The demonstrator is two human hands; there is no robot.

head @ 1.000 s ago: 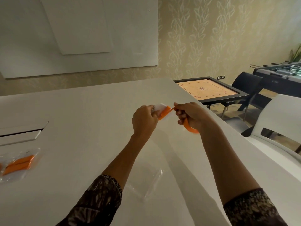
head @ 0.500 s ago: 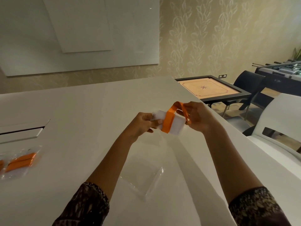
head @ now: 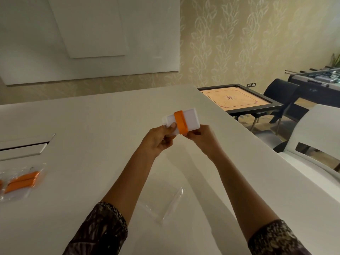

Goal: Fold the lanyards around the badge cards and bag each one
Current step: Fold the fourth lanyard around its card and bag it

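I have both hands raised above the white table (head: pixel 110 126), holding one badge card (head: pixel 190 119) between them, clear of the surface. The card is white and lies nearly flat, tilted a little, with an orange lanyard (head: pixel 180 122) wrapped as a band across its middle.

My left hand (head: pixel 158 142) grips the card's left end: the thumb (head: pixel 172 126) presses on the top face just beside the orange band, and the other fingers are curled narrow beneath it. A small metal piece shows at that corner, though I cannot tell what it is.

My right hand (head: pixel 203 138) pinches the card's near edge, right where the lanyard comes round the underside. Its fingers are closed tight on the card and band; I cannot tell whether they hold the strap's loose end, since it is hidden under the hand.

On the table below my forearms lies an empty clear plastic bag (head: pixel 165 205), flat, well apart from the card. Far to my left, near the table's edge, a filled bag (head: pixel 20 183) lies holding a folded orange lanyard. Just beyond it, a recessed hatch (head: pixel 24 148) is set in the tabletop. A carrom board (head: pixel 237 100) stands past the table's right side.
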